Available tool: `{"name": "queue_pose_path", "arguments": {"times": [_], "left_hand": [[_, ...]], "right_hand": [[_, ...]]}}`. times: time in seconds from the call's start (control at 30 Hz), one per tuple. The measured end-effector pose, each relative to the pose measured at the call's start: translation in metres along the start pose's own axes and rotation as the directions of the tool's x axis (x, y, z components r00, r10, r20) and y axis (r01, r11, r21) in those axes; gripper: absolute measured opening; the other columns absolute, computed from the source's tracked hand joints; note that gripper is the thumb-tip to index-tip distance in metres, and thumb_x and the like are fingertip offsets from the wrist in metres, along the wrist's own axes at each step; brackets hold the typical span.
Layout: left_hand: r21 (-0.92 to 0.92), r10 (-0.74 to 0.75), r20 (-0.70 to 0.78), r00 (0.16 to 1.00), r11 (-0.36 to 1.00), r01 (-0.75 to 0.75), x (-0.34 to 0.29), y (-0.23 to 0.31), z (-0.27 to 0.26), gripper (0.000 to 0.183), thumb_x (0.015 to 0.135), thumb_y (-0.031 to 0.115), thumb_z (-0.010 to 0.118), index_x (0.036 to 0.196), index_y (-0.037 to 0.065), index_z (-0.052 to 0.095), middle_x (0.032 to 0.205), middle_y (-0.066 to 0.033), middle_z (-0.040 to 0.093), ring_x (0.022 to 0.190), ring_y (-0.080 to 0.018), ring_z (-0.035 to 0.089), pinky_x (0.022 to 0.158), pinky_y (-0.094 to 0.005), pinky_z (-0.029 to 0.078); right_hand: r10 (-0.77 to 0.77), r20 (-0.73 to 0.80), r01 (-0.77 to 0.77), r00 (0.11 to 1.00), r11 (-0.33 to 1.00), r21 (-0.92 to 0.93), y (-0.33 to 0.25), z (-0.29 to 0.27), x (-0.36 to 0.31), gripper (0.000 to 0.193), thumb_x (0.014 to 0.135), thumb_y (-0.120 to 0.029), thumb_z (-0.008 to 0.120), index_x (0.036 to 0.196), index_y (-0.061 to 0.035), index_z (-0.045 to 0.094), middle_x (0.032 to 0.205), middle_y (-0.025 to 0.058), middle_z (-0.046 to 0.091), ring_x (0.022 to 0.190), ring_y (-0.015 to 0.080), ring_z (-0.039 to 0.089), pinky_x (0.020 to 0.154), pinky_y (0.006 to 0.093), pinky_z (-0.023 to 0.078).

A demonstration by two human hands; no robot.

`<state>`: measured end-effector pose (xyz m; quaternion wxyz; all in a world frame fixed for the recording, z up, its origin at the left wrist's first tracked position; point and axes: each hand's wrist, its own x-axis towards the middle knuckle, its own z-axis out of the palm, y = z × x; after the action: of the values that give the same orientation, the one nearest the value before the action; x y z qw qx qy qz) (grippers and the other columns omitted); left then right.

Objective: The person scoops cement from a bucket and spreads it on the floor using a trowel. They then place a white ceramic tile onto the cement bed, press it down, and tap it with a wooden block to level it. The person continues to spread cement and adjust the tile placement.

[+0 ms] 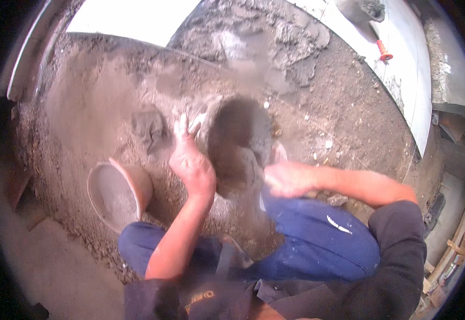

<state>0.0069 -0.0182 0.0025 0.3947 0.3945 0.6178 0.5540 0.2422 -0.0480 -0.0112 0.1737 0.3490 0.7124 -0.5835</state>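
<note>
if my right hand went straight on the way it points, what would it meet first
Most likely the dark bucket, whose lower right edge lies just left of your right hand. Depth is unclear in this one view, so they may already be touching.

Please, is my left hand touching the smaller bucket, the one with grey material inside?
Apart: the head view shows soil between the left hand and the smaller bucket.

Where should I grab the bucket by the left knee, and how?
Probably pinch the bucket's rim from above, on the side away from the left knee: its round mouth opens upward, the rim is bare there, and the knee crowds the near side.
</note>
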Motion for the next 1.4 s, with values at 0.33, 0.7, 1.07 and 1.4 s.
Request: {"name": "queue_pose_path", "arguments": {"times": [0.33, 0.7, 1.07, 1.4], "left_hand": [[0.062, -0.137, -0.052, 0.989, 0.988, 0.140, 0.019, -0.002, -0.034, 0.060, 0.109, 0.038, 0.036, 0.136, -0.014, 0.050, 0.130, -0.0225, 0.061, 0.120, -0.0255, 0.059, 0.107, -0.0354, 0.043], [0.114, -0.289, -0.194, 0.937, 0.942, 0.315, 0.061, -0.090, -0.138, 0.074, 0.107, 0.051, 0.024, 0.121, -0.008, 0.067, 0.123, -0.0164, 0.067, 0.116, -0.0248, 0.059, 0.109, -0.0340, 0.036], [0.187, -0.235, -0.283, 0.930, 0.937, 0.294, 0.070, -0.102, -0.138, 0.064, 0.107, 0.047, 0.036, 0.113, -0.005, 0.072, 0.100, -0.0132, 0.072, 0.092, -0.0190, 0.061, 0.090, -0.0333, 0.045], [0.248, -0.226, -0.375, 0.899, 0.910, 0.332, 0.070, -0.093, -0.132, 0.051, 0.107, 0.036, 0.044, 0.109, -0.007, 0.072, 0.086, -0.0099, 0.069, 0.080, -0.0168, 0.057, 0.080, -0.0320, 0.047]], "right_hand": [[-0.076, -0.170, 0.132, 0.983, 0.928, 0.349, -0.021, -0.007, -0.048, 0.020, 0.087, -0.020, 0.070, 0.094, -0.0045, 0.060, 0.079, 0.0084, 0.061, 0.075, 0.0211, 0.060, 0.070, 0.0366, 0.049], [-0.311, -0.752, 0.102, 0.581, 0.944, -0.312, -0.034, -0.119, -0.038, 0.010, 0.086, -0.008, 0.058, 0.081, -0.0001, 0.055, 0.078, 0.0137, 0.054, 0.073, 0.0299, 0.059, 0.062, 0.0407, 0.050], [-0.116, -0.879, -0.394, 0.463, 0.861, -0.321, 0.032, -0.244, 0.135, 0.035, 0.095, -0.033, 0.051, 0.101, -0.0024, 0.066, 0.108, 0.0193, 0.069, 0.100, 0.0373, 0.067, 0.083, 0.0486, 0.055], [-0.199, -0.745, -0.393, 0.636, 0.748, -0.535, 0.091, -0.302, 0.090, 0.030, 0.101, -0.033, 0.050, 0.112, -0.0084, 0.063, 0.103, 0.0184, 0.067, 0.099, 0.0381, 0.064, 0.085, 0.0466, 0.052]]}}
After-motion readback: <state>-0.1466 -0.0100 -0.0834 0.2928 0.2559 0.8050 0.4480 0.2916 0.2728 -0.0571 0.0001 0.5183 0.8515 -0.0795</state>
